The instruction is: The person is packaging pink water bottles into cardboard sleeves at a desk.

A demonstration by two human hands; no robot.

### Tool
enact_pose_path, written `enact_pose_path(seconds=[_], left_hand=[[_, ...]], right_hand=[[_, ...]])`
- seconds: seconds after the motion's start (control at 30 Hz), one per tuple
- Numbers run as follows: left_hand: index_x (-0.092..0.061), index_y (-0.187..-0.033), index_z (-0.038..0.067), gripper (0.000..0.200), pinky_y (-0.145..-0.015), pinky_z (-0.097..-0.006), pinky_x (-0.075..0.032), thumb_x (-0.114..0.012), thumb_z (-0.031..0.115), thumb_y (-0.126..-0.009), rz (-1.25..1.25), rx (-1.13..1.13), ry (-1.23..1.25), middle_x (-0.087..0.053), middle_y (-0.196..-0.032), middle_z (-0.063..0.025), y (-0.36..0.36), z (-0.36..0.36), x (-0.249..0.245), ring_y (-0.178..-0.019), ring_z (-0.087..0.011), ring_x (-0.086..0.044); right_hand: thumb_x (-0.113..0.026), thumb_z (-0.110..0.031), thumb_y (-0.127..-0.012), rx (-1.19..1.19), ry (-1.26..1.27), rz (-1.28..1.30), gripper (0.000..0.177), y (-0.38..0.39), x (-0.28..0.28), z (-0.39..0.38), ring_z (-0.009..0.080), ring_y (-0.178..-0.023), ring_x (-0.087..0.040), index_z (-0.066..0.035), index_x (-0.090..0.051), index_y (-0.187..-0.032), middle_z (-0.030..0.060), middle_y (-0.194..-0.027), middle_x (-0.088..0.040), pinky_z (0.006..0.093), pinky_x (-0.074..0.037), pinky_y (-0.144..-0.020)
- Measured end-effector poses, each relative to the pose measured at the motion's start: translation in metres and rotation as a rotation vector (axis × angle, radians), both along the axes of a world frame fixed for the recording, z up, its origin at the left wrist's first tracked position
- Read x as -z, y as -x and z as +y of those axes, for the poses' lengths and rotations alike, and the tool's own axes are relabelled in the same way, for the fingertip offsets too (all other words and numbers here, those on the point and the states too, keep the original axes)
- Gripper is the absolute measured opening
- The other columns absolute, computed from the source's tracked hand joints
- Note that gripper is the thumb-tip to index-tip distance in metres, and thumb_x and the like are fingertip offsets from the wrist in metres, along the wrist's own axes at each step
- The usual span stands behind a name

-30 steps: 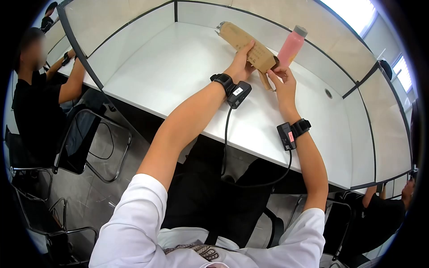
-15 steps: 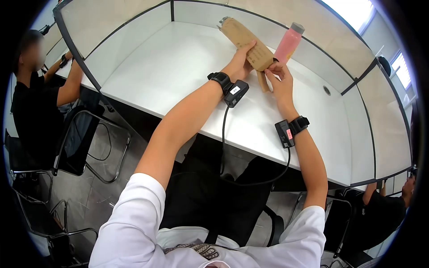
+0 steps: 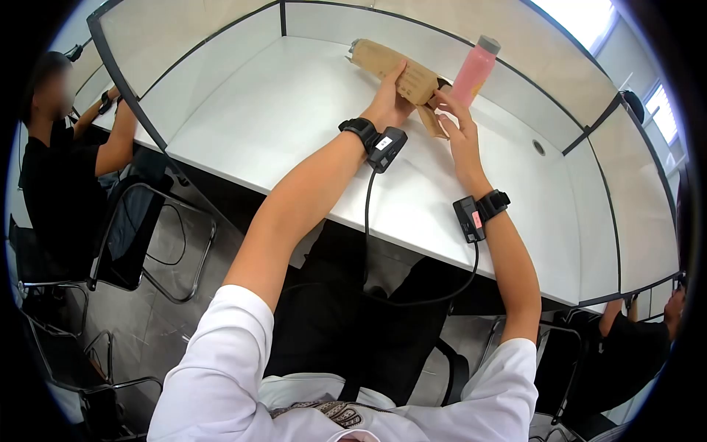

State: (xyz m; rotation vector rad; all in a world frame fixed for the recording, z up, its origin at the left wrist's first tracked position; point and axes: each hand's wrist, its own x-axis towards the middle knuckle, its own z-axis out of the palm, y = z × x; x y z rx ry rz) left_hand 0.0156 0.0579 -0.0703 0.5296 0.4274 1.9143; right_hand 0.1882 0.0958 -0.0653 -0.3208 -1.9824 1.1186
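Observation:
My left hand [image 3: 392, 103] grips a long brown cardboard box [image 3: 394, 70] from below and the side, with the thumb along its printed face. The box is held at a slant above the desk, and something silvery shows at its far left end. The near right end stands open with a dark inside, and a cardboard flap [image 3: 431, 122] hangs down from it. At that end is my right hand [image 3: 461, 127], fingers apart, the fingertips at the edge of the opening. Just behind it a pink bottle [image 3: 473, 72] with a grey cap stands upright.
The white desk [image 3: 294, 125] has low partitions [image 3: 199, 44] around it and a round cable hole [image 3: 538, 149] at the right. Cables hang from black devices on both my wrists. One person [image 3: 62, 162] sits at the left; another [image 3: 626, 353] is at the right.
The box has swung flatter, its far end moving down and left. My right fingers have parted from their pinch at the flap, and the open end shows more of its dark inside.

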Motion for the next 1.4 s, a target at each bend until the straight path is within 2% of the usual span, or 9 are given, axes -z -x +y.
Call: enact_pose_path(seconds=[0.2, 0.3, 0.5, 0.53, 0.67, 0.97, 1.17, 1.2, 1.4], left_hand=[[-0.049, -0.126, 0.012, 0.043, -0.107, -0.0411, -0.04, -0.057, 0.043, -0.097, -0.043, -0.035, 0.018, -0.058, -0.125, -0.0071, 0.005, 0.005, 0.003, -0.119, -0.0234, -0.054], [-0.052, -0.123, 0.012, 0.041, -0.105, -0.0402, -0.042, -0.057, 0.043, -0.096, -0.077, -0.065, 0.019, -0.06, -0.123, -0.006, 0.005, 0.007, 0.003, -0.117, -0.0225, -0.055], [-0.051, -0.124, 0.012, 0.041, -0.105, -0.0395, -0.042, -0.058, 0.042, -0.096, -0.069, -0.041, -0.003, -0.059, -0.123, -0.0062, 0.012, 0.011, 0.009, -0.117, -0.0225, -0.055], [-0.05, -0.124, 0.012, 0.042, -0.106, -0.0395, -0.042, -0.057, 0.042, -0.096, -0.065, -0.039, -0.004, -0.058, -0.124, -0.0063, 0.011, 0.009, 0.009, -0.117, -0.0226, -0.055], [-0.048, -0.126, 0.012, 0.042, -0.107, -0.0415, -0.042, -0.056, 0.041, -0.097, -0.046, -0.031, 0.017, -0.057, -0.126, -0.0077, 0.009, 0.007, 0.005, -0.119, -0.0241, -0.054], [-0.046, -0.129, 0.01, 0.046, -0.108, -0.0432, -0.042, -0.055, 0.042, -0.098, -0.01, -0.02, 0.021, -0.055, -0.13, -0.0106, 0.008, 0.007, 0.004, -0.121, -0.0273, -0.054], [-0.044, -0.133, 0.008, 0.052, -0.111, -0.0413, -0.039, -0.055, 0.044, -0.098, 0.043, 0.014, 0.01, -0.053, -0.134, -0.0109, 0.007, 0.005, 0.004, -0.126, -0.0257, -0.05], [-0.043, -0.134, 0.008, 0.052, -0.111, -0.0411, -0.038, -0.055, 0.044, -0.097, 0.061, 0.019, 0.009, -0.053, -0.134, -0.0104, 0.006, 0.004, 0.003, -0.127, -0.0248, -0.05], [-0.045, -0.133, 0.01, 0.054, -0.112, -0.0396, -0.037, -0.058, 0.046, -0.095, 0.121, 0.01, 0.046, -0.053, -0.133, -0.0091, 0.001, -0.003, -0.003, -0.127, -0.0233, -0.049]], right_hand=[[-0.048, -0.018, -0.099, -0.026, -0.065, -0.034, 0.037, 0.0, -0.001, -0.002, 0.0213, -0.128, -0.045, -0.009, -0.058, -0.134, 0.0083, -0.139, -0.044, 0.0332, -0.039, -0.105], [-0.054, -0.028, -0.098, -0.089, -0.107, -0.046, 0.045, -0.003, -0.006, -0.008, 0.025, -0.132, -0.042, -0.01, -0.052, -0.139, 0.011, -0.145, -0.04, 0.0352, -0.037, -0.108], [-0.071, -0.015, -0.082, -0.079, -0.295, -0.126, 0.066, -0.002, -0.001, -0.005, 0.0264, -0.134, -0.042, -0.012, -0.047, -0.144, 0.0139, -0.148, -0.036, 0.0374, -0.043, -0.104], [-0.066, -0.002, -0.082, -0.061, -0.289, -0.076, 0.061, -0.001, -0.001, -0.008, 0.0253, -0.13, -0.047, -0.013, -0.052, -0.14, 0.0127, -0.146, -0.04, 0.0353, -0.048, -0.1], [-0.057, 0.009, -0.082, -0.036, -0.2, 0.02, 0.053, 0.001, 0.002, -0.001, 0.0228, -0.119, -0.057, -0.013, -0.063, -0.129, 0.0096, -0.137, -0.053, 0.032, -0.051, -0.095], [-0.051, 0.003, -0.085, -0.046, -0.115, 0.004, 0.048, -0.004, 0.0, 0.003, 0.021, -0.114, -0.058, -0.008, -0.059, -0.13, 0.0101, -0.132, -0.055, 0.033, -0.053, -0.093], [-0.053, -0.008, -0.096, -0.023, 0.064, 0.202, 0.042, 0.001, -0.004, -0.006, 0.0198, -0.11, -0.058, -0.008, -0.047, -0.137, 0.0134, -0.126, -0.056, 0.0345, -0.055, -0.089], [-0.053, -0.013, -0.099, -0.007, 0.054, 0.223, 0.037, 0.002, -0.004, -0.006, 0.0188, -0.11, -0.058, -0.008, -0.048, -0.135, 0.0113, -0.122, -0.057, 0.0341, -0.057, -0.087], [-0.054, -0.015, -0.1, 0.012, 0.074, 0.166, 0.032, 0.003, 0.001, 0.001, 0.018, -0.109, -0.058, -0.007, -0.053, -0.131, 0.009, -0.121, -0.059, 0.0326, -0.058, -0.086]])
